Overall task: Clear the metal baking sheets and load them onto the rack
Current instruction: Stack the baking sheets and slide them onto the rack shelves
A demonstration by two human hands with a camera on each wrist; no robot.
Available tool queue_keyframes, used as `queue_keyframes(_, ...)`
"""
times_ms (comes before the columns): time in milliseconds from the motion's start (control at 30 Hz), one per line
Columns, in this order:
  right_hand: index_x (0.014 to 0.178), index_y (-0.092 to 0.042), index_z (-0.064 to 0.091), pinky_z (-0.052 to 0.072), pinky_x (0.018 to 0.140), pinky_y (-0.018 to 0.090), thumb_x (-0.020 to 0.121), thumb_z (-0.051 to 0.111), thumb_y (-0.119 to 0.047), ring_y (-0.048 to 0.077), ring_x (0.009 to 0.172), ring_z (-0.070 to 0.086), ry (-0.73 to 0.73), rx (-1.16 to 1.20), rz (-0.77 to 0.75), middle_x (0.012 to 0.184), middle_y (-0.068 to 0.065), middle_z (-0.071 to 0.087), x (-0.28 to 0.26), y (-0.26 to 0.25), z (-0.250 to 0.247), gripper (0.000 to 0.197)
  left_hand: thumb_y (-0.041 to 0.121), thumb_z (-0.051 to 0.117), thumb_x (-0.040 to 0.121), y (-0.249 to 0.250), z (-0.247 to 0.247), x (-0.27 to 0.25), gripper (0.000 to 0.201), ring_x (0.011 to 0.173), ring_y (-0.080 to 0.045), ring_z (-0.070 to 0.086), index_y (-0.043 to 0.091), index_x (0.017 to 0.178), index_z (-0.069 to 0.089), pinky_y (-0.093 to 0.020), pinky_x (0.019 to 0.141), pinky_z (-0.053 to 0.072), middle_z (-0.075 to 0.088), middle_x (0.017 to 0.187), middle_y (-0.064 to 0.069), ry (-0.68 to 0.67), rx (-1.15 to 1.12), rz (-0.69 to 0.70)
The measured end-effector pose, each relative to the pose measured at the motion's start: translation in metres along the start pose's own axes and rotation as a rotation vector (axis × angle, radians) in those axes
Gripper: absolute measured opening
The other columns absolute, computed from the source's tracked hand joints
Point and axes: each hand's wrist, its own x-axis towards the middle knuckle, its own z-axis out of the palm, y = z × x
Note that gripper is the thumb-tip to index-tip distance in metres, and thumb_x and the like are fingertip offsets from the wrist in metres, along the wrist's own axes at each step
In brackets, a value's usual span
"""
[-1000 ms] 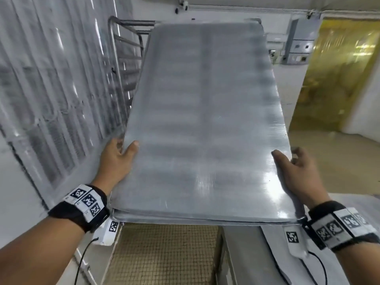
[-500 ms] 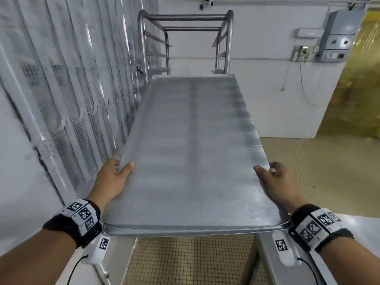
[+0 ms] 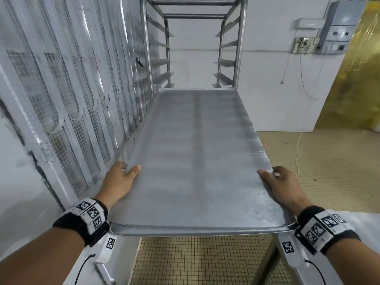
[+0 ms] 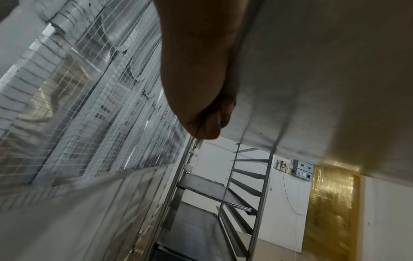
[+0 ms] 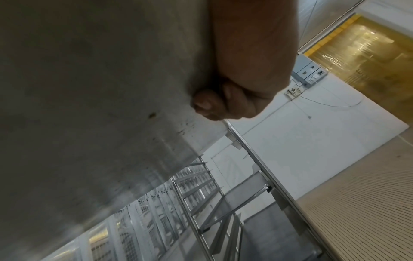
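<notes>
A long grey metal baking sheet (image 3: 195, 157) is held level in front of me, its far end at the mouth of the steel rack (image 3: 193, 48). My left hand (image 3: 121, 179) grips its left edge, thumb on top and fingers curled beneath. On the opposite edge my right hand (image 3: 281, 186) grips the same way. From below, the left wrist view shows the sheet's underside (image 4: 312, 79) and the left hand (image 4: 201, 88), with the rack (image 4: 223, 194) holding sheets on lower rails. The right wrist view shows the underside (image 5: 100, 88) and the right hand (image 5: 245, 70).
A meshed window wall (image 3: 72, 89) runs close along the left. The white wall (image 3: 277, 79) behind the rack carries an electrical box (image 3: 339, 27) and a hanging cable. A yellow strip curtain (image 3: 359, 79) is at right. A white table corner (image 3: 349, 223) lies by my right wrist.
The sheet has come down from a raised, tilted position to level and moved forward to the rack's mouth. Both hands keep their grip on its edges.
</notes>
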Motion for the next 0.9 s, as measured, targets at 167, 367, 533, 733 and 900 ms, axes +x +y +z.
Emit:
queue_keyframes(167, 0.119, 0.000, 0.063, 0.049, 0.081, 0.034, 0.089, 0.063, -0.060, 0.027, 0.094, 0.066, -0.045, -0.042, 0.032, 0.105, 0.012, 0.071, 0.006, 0.015, 0.013, 0.066, 0.055, 0.063, 0.093, -0.014, 0.001, 0.001, 0.065, 0.111, -0.034, 0.062, 0.001, 0.129, 0.054, -0.040, 0.092, 0.050, 0.065, 0.121, -0.014, -0.068, 0.004, -0.039)
queue_keyframes(367, 0.080, -0.003, 0.063, 0.043, 0.058, 0.027, 0.090, 0.065, -0.052, 0.023, 0.067, 0.062, -0.093, -0.065, 0.068, 0.072, 0.005, 0.067, -0.002, 0.015, 0.023, 0.051, 0.060, 0.062, 0.090, -0.037, 0.002, 0.005, 0.059, 0.090, -0.032, 0.066, 0.003, 0.106, 0.062, -0.037, 0.071, 0.049, 0.069, 0.097, -0.013, -0.124, 0.054, -0.049)
queue_keyframes(533, 0.080, -0.006, 0.066, 0.043, 0.050, 0.025, 0.090, 0.067, -0.050, 0.015, 0.052, 0.059, -0.140, -0.074, 0.107, 0.061, 0.003, 0.068, -0.009, 0.016, 0.032, 0.045, 0.061, 0.062, 0.090, -0.055, 0.009, 0.009, 0.060, 0.084, -0.032, 0.066, 0.002, 0.101, 0.062, -0.037, 0.069, 0.050, 0.069, 0.093, -0.014, -0.150, 0.073, -0.073)
queue_keyframes(733, 0.089, -0.009, 0.067, 0.040, 0.052, 0.022, 0.092, 0.066, -0.046, 0.010, 0.066, 0.063, -0.170, -0.075, 0.129, 0.074, -0.003, 0.068, -0.005, 0.021, 0.044, 0.037, 0.052, 0.064, 0.093, -0.060, 0.020, 0.015, 0.050, 0.069, -0.030, 0.055, 0.012, 0.070, 0.045, -0.033, 0.058, 0.035, 0.049, 0.066, -0.006, -0.154, 0.077, -0.064)
queue_keyframes(900, 0.091, -0.010, 0.068, 0.045, 0.057, 0.025, 0.090, 0.066, -0.051, 0.015, 0.071, 0.067, -0.166, -0.076, 0.143, 0.079, -0.001, 0.071, 0.015, 0.036, 0.057, 0.041, 0.049, 0.065, 0.093, -0.055, 0.033, 0.028, 0.044, 0.081, -0.031, 0.061, 0.006, 0.089, 0.057, -0.035, 0.068, 0.043, 0.061, 0.082, -0.007, -0.163, 0.079, -0.068)
